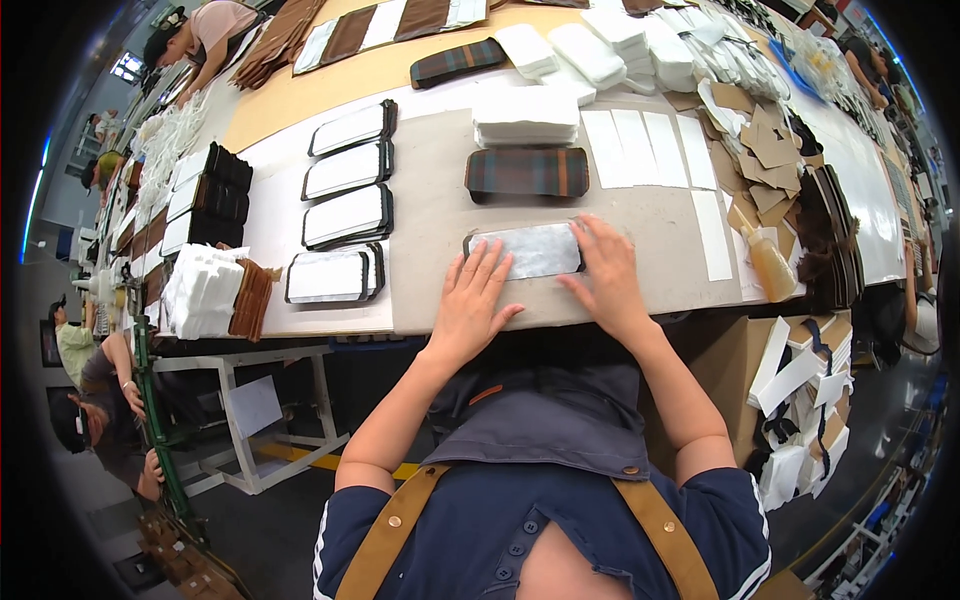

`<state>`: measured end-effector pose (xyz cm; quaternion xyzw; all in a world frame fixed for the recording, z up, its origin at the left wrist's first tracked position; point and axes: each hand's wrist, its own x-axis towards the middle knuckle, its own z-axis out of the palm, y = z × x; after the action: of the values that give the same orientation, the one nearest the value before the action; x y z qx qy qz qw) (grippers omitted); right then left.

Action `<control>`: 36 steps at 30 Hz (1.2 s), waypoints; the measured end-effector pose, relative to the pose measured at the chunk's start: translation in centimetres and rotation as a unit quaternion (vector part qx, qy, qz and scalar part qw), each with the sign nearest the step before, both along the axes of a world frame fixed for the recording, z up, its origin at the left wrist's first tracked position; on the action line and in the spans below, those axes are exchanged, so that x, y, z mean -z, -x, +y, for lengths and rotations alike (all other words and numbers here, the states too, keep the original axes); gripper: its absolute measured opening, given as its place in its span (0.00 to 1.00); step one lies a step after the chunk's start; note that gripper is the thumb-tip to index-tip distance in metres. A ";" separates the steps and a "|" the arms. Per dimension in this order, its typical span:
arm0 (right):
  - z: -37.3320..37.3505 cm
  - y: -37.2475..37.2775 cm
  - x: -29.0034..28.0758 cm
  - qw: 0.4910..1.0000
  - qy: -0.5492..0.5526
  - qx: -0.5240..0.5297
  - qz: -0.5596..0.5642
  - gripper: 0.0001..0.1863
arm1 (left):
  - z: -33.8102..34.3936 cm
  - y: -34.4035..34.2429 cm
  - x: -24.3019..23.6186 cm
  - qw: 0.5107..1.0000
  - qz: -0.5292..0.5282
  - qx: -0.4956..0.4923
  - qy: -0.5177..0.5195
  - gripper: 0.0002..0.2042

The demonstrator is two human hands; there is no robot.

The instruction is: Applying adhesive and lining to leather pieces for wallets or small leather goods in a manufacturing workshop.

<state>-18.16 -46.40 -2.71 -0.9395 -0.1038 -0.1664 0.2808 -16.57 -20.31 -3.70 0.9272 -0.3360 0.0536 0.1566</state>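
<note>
Resting flat, my left grip (472, 308) lies over the left end of a white-faced panel (535, 252) with dark, rounded corners, its fingers extended and slightly parted, its thumb held well out to the side. My right grip (610, 272) is spread wide at the panel's other end, fingertips by the upper right corner and thumb near the lower one. Neither grip is closed around anything; I cannot tell how hard either one presses.

The panel lies flat on the surface (430, 245) right in front of me, its long side running across. Just beyond it sits a plaid stack (527, 176), and behind that a white stack (525, 118). To my left, four dark-edged piles (347, 217) with white tops form a column running away from me. To my right, pale strips (630, 148) lie side by side, with one more strip nearer to me. Farther right stands a bottle (768, 262) of yellowish contents, close to dark brown pieces (832, 240), and brown card scraps (768, 165) are heaped beyond it.
</note>
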 end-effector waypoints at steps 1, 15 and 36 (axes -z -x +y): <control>0.3 0.3 -0.1 0.998 0.055 -0.036 0.010 0.41 | 0.0 0.0 0.0 1.000 -0.001 -0.002 -0.002 0.36; -10.0 3.4 1.4 0.972 0.173 0.155 0.034 0.47 | 1.5 0.1 0.6 0.972 0.046 -0.083 0.215 0.35; -13.9 12.2 -1.5 0.974 0.085 0.185 -0.100 0.22 | -3.2 1.6 0.0 0.988 0.020 0.045 0.143 0.29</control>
<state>-30.34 -60.34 -1.25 -0.9414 0.0300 -0.2994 0.1526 -18.14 -23.55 -3.73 0.8801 -0.3628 0.0757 0.2967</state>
